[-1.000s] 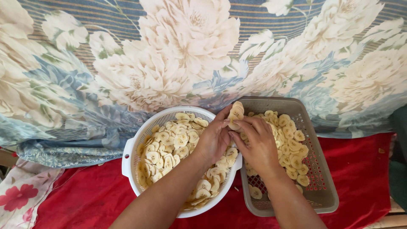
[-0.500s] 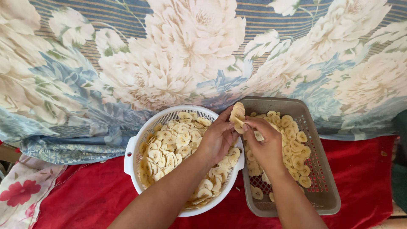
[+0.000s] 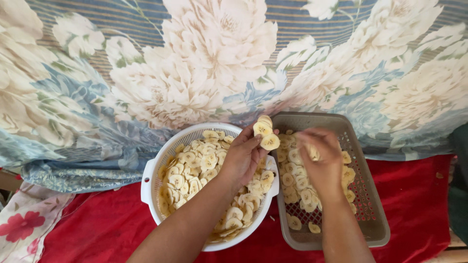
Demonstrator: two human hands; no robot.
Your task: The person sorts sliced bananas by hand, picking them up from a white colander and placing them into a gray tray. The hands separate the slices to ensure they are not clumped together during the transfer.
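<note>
Two hands work over sliced banana. The left hand [image 3: 242, 158] pinches a small stack of banana slices [image 3: 264, 132] above the rim between the white round colander [image 3: 148, 170] and the grey rectangular basket [image 3: 373, 204]. The right hand [image 3: 321, 158] hovers over the basket, blurred, fingers curled around one slice.

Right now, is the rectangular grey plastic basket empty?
No, the rectangular grey plastic basket holds pale round banana slices spread over its perforated bottom.
</note>
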